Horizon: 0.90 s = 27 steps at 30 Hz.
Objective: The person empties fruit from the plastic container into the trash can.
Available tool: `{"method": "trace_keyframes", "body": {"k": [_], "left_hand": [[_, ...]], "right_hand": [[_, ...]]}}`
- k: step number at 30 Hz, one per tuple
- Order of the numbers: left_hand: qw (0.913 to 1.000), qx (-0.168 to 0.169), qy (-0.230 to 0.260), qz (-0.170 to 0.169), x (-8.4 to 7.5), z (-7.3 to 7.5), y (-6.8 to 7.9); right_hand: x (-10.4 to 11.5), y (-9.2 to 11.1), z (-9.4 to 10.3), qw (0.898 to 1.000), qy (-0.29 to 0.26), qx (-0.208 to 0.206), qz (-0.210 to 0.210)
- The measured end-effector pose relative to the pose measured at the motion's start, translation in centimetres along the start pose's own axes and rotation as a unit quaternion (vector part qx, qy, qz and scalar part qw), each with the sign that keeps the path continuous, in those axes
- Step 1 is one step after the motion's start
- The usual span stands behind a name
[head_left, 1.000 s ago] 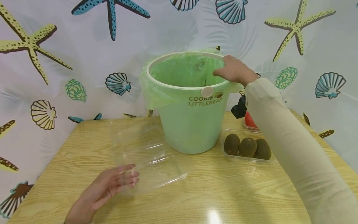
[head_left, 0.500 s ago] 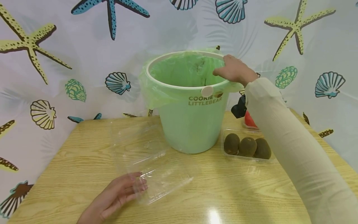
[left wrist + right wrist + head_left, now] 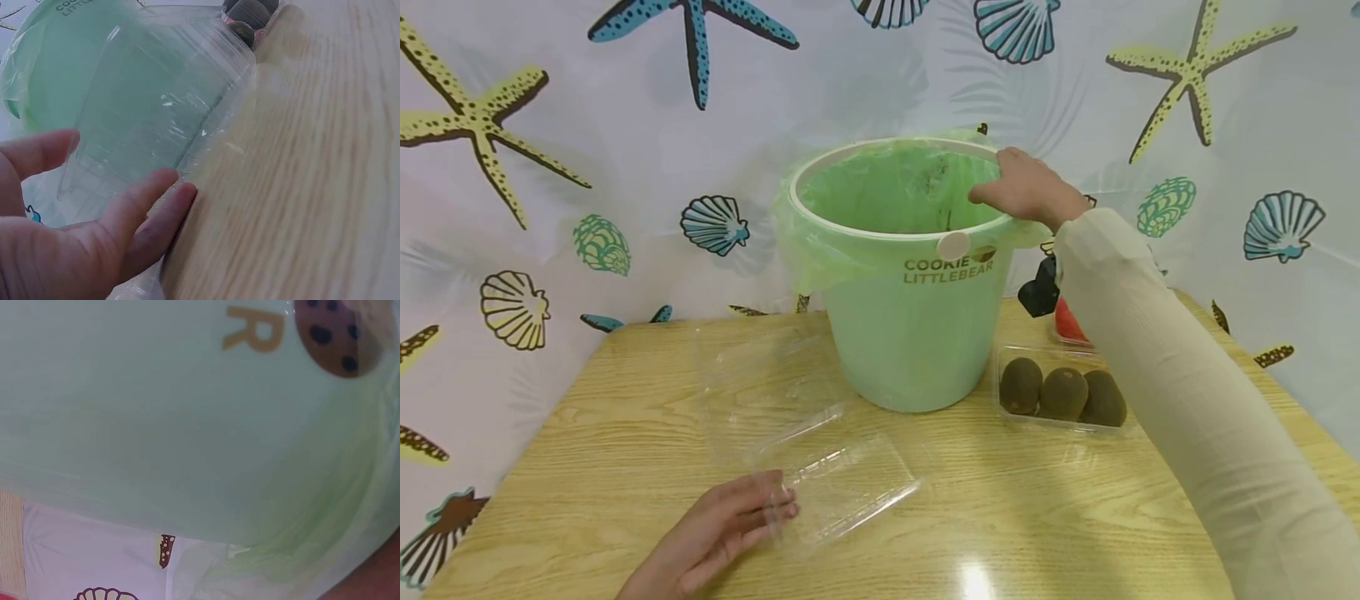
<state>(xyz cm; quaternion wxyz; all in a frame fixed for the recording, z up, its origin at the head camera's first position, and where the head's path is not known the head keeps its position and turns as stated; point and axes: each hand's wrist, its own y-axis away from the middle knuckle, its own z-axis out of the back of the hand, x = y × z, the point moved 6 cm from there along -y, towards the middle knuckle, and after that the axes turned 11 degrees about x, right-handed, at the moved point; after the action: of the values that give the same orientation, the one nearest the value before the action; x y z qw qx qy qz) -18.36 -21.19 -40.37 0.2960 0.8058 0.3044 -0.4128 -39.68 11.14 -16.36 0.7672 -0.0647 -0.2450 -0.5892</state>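
Observation:
In the head view a pale green trash can (image 3: 917,333) stands upright at the table's far side, its white rim ring over a thin green liner bag (image 3: 820,242). My right hand (image 3: 1033,190) grips the can's right rim, thumb over the opening and fingertips hidden; the right wrist view shows the can's outer wall (image 3: 156,425). A clear, hinged plastic box (image 3: 850,492) lies spread on the table before the can. At its near left edge is my left hand (image 3: 722,525). In the left wrist view its fingers (image 3: 147,200) reach out rather straight against the box (image 3: 162,100), the thumb apart from them.
Right of the can sits a clear tray (image 3: 1060,423) of three kiwis (image 3: 1064,394). Behind it, partly covered by the sleeve (image 3: 1165,350), is something red (image 3: 1067,323) in another clear tray. A sea-patterned cloth (image 3: 880,75) hangs behind the wooden table (image 3: 1015,517).
My left hand has moved right and toward me, and the near half of the plastic box has shifted the same way and lies flatter. The right hand stays on the rim.

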Motion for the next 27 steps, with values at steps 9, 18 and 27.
{"method": "trace_keyframes", "body": {"k": [9, 18, 27], "left_hand": [[0.9947, -0.076, -0.069, 0.007, -0.1, 0.6, 0.3], [0.9836, -0.112, -0.135, 0.041, -1.3, 0.9, 0.1], [0.9727, -0.123, -0.188, 0.058, -3.0, 0.6, 0.3]], "right_hand": [[0.0, 0.0, 0.0, 1.000, 0.007, 0.005, -0.006], [-0.1, 0.1, 0.2, 1.000, 0.004, -0.002, -0.004], [0.1, 0.0, 0.0, 1.000, 0.002, 0.000, -0.001]]}}
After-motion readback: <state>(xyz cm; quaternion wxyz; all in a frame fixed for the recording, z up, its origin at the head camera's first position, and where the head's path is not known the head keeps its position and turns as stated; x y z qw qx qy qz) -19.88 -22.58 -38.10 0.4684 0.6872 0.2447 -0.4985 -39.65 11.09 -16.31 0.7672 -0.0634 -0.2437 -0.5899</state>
